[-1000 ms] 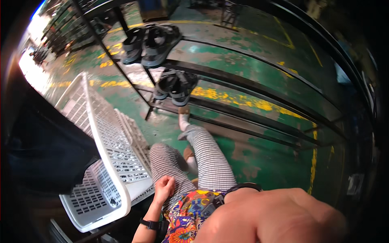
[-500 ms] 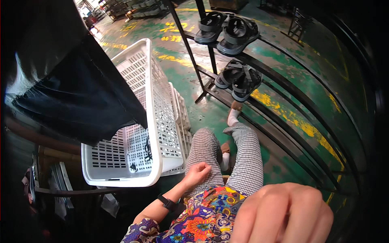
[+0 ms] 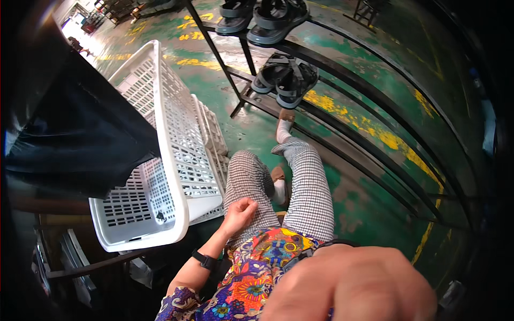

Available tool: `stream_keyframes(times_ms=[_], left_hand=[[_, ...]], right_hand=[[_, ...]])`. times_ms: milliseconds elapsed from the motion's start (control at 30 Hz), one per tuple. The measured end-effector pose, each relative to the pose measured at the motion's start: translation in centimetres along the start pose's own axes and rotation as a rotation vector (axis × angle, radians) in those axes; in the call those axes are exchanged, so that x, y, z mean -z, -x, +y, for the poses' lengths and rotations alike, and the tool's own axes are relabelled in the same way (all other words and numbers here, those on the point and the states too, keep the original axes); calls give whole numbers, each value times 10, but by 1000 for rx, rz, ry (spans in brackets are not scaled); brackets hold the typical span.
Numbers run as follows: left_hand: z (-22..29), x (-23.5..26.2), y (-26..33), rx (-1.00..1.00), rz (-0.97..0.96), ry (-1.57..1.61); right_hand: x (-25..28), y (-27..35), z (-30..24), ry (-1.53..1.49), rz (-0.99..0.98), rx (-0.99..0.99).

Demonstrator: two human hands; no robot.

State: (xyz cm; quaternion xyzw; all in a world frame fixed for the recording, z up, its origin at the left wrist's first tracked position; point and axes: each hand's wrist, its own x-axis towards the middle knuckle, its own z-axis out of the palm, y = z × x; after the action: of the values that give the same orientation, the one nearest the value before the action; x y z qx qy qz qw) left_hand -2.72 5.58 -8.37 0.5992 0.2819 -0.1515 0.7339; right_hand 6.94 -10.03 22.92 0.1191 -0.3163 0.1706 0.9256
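Note:
My left hand (image 3: 241,214) rests on my checked left trouser leg (image 3: 246,179), its fingers curled closed and nothing visible in them. A black band (image 3: 203,260) circles that wrist. Very near the view at the lower right is my right hand (image 3: 358,283). Its knuckles are bent and smeared, and its fingertips are hidden. Beside my left knee stands a white slatted plastic basket (image 3: 184,214) with a few small dark pieces (image 3: 161,216) inside. Ahead, a black metal rack (image 3: 342,72) carries grey-black sandals on its upper bars (image 3: 276,21) and lower bars (image 3: 289,80).
Black sheeting (image 3: 91,128) hangs over the basket's left side. More white baskets (image 3: 211,128) are stacked behind it. Flat panels (image 3: 77,265) stand at the lower left. The green floor (image 3: 364,219) bears worn yellow lines.
The view has shifted, so the basket and rack sit further left and the sandals higher. My right hand has turned and blurred, still close up. My left hand stays on the thigh.

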Motion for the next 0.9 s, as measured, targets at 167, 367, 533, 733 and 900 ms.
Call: stream_keyframes(times_ms=[167,367,533,733,900], left_hand=[[-1,0,-2,-8,-15,3],[-2,0,-1,-30,10,-62],[-3,1,-2,-27,16,-44],[-1,1,-1,-63,2,-21],[0,0,0,-48,17,-78]], right_hand=[[-2,4,14,-165,47,-12],[3,2,32,-61,2,92],[-2,6,21,13,9,28],[-1,4,13,91,1,-28],[4,0,-1,247,-53,-88]])
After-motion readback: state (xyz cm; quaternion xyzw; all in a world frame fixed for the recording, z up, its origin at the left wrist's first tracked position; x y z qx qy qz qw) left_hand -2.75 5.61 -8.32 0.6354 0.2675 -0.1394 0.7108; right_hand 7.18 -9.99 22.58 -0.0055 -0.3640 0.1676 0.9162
